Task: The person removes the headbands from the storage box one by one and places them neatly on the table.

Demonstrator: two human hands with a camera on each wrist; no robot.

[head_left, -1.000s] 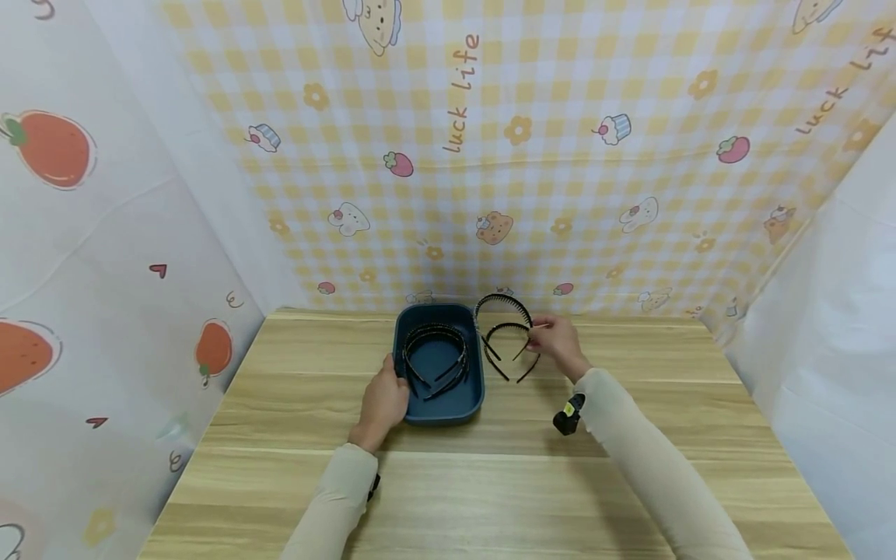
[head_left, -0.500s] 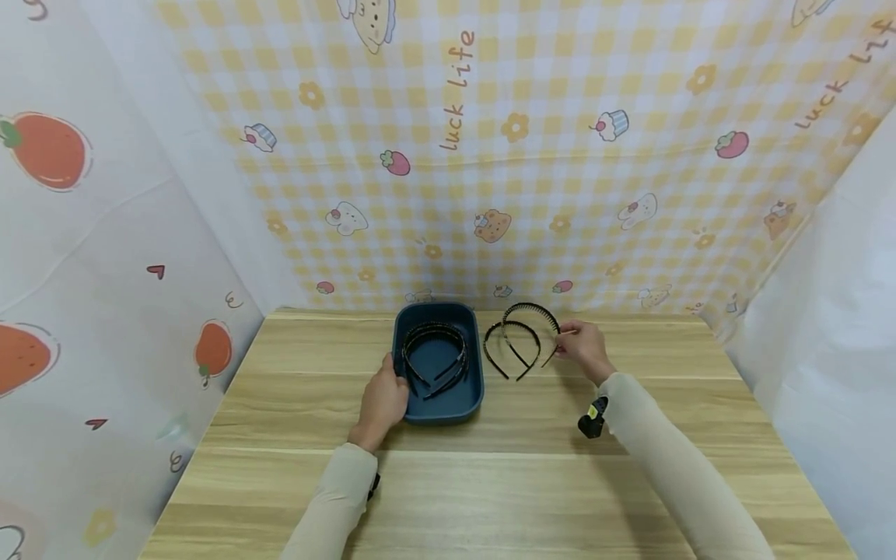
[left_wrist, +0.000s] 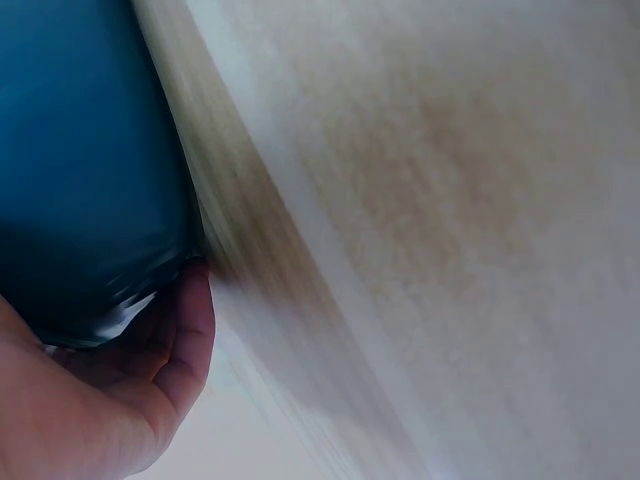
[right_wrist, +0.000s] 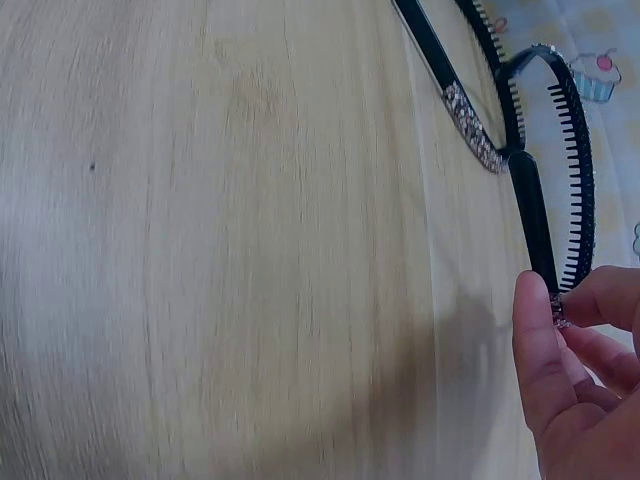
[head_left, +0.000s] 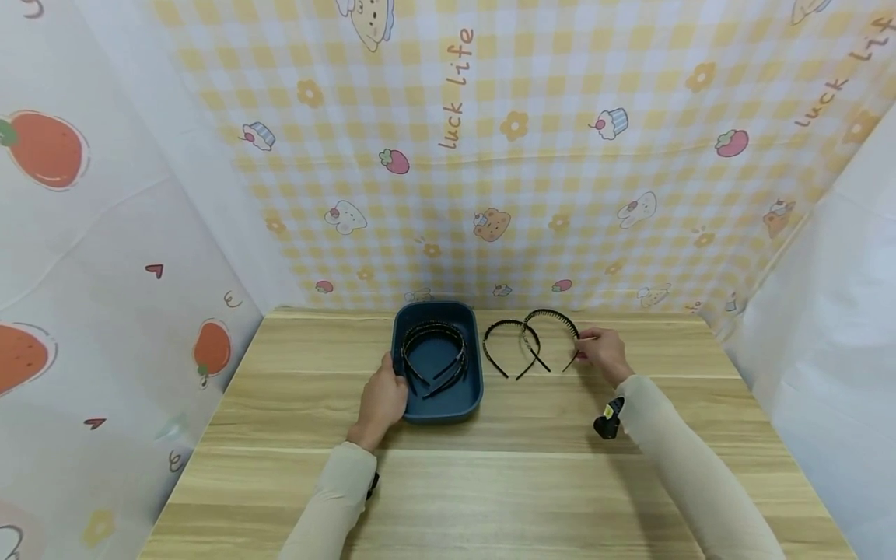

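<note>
At the left side of a dark blue bin (head_left: 448, 412), my left hand (head_left: 381, 398) grips the wall. The left wrist view has the fingers (left_wrist: 192, 330) curled under the bin's edge. Several black headbands (head_left: 435, 327) lie together inside the bin. To its right, one black toothed headband (head_left: 490, 361) lies on the table. My right hand (head_left: 605, 355) pinches a second toothed headband (head_left: 553, 313) near its right end. In the right wrist view, thumb and fingers close on a glittery stretch of this headband (right_wrist: 535, 218). Its left side overlaps the lying headband; whether they touch I cannot tell.
The wood-grain table (head_left: 490, 498) extends in front of the bin and to both sides. A yellow checked cloth (head_left: 518, 187) hangs along the back edge. White printed cloth (head_left: 126, 233) closes off the left, and plain white cloth (head_left: 833, 311) the right.
My right hand has carried its headband rightward and slightly down, away from the bin, past the headband lying on the table. The left hand and the bin stay in place.
</note>
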